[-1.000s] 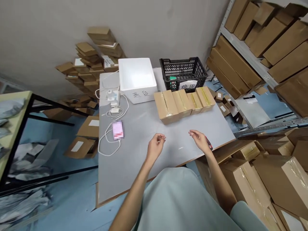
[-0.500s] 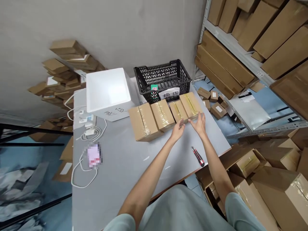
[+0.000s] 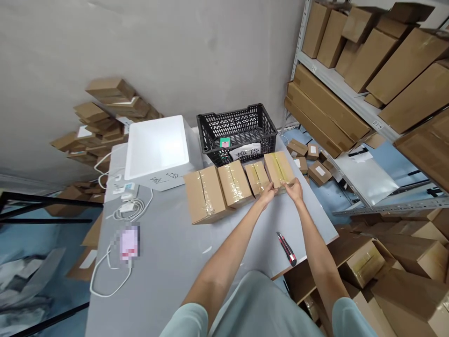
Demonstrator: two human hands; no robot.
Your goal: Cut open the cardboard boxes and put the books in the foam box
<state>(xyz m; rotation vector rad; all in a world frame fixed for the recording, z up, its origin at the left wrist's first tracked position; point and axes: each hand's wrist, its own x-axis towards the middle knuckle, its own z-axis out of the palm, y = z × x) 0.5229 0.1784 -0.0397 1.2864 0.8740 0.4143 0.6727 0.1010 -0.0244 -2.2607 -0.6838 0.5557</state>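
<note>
Four taped cardboard boxes would be too exact a tally, so: several taped cardboard boxes stand side by side in a row on the grey table. At the right end is a cardboard box (image 3: 279,167) with yellowish tape along its top. My left hand (image 3: 267,194) is closed at that box's near left corner, beside a smaller cardboard box (image 3: 257,177). My right hand (image 3: 294,191) grips the near right corner, thumb against the front face. Some fingertips are hidden. Further left are a cardboard box (image 3: 234,183) and a larger cardboard box (image 3: 205,194).
Behind the row stand a black plastic crate (image 3: 238,124) and a white foam box (image 3: 159,145). A red-and-black utility knife (image 3: 286,249) lies near the table's front edge. A white cable (image 3: 133,210) and a blurred device (image 3: 129,243) are at left. Shelves with cartons (image 3: 351,89) rise at right.
The view has tilted up a little. My left hand has shifted right to the end box's near left corner, and my right hand has closed more at its right corner.
</note>
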